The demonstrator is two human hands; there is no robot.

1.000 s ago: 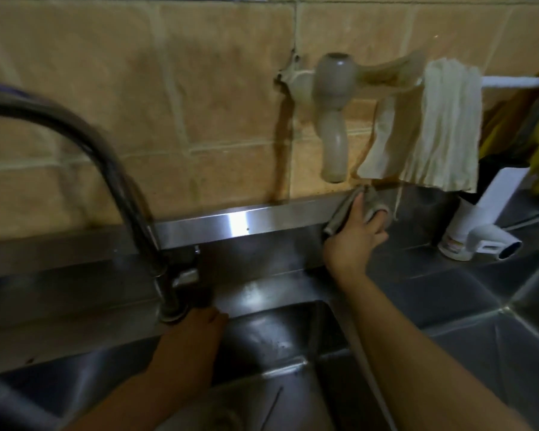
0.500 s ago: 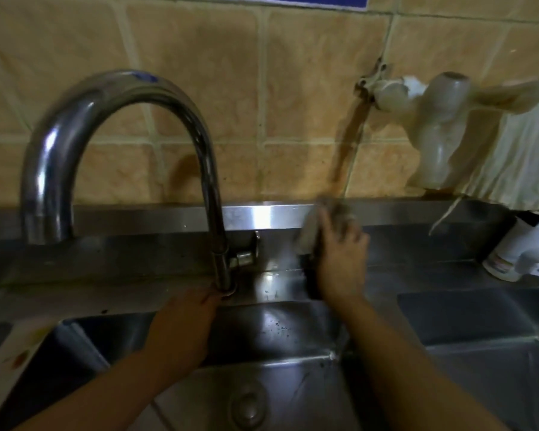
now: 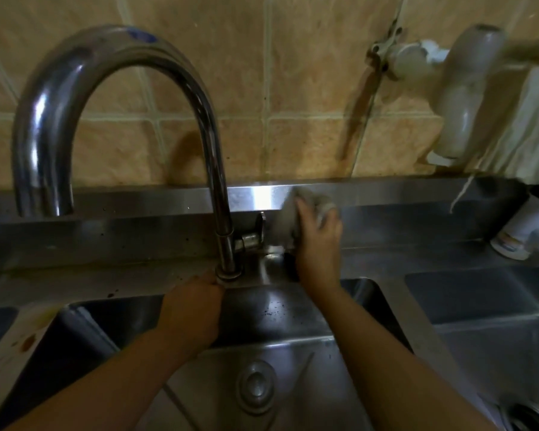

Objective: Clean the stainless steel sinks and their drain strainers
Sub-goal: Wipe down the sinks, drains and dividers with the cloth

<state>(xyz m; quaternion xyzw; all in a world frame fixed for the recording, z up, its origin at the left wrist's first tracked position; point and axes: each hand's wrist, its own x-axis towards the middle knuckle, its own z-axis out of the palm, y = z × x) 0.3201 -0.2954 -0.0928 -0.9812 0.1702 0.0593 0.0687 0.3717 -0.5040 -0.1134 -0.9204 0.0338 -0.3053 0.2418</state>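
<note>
A stainless steel sink (image 3: 293, 309) lies below me, its round drain strainer (image 3: 255, 387) in the basin floor. A tall curved steel faucet (image 3: 213, 157) rises from the sink's back ledge. My right hand (image 3: 319, 244) grips a grey cloth (image 3: 288, 213) and presses it against the steel backsplash (image 3: 402, 194), just right of the faucet lever (image 3: 255, 236). My left hand (image 3: 190, 312) rests on the sink's rim at the faucet base, its fingers hidden from view. A second sink (image 3: 495, 337) is at the right, with part of its strainer (image 3: 529, 415) showing in the corner.
A white plastic wall tap (image 3: 467, 98) sticks out of the tan tiles at upper right, with a pale cloth (image 3: 532, 135) hanging beside it. A white bottle (image 3: 517, 234) stands on the ledge at far right. Brown stains (image 3: 28, 340) mark the divider at left.
My right hand has swept the cloth leftward along the backsplash, from under the wall tap to beside the faucet lever. My view has shifted left. The left hand stays by the faucet base.
</note>
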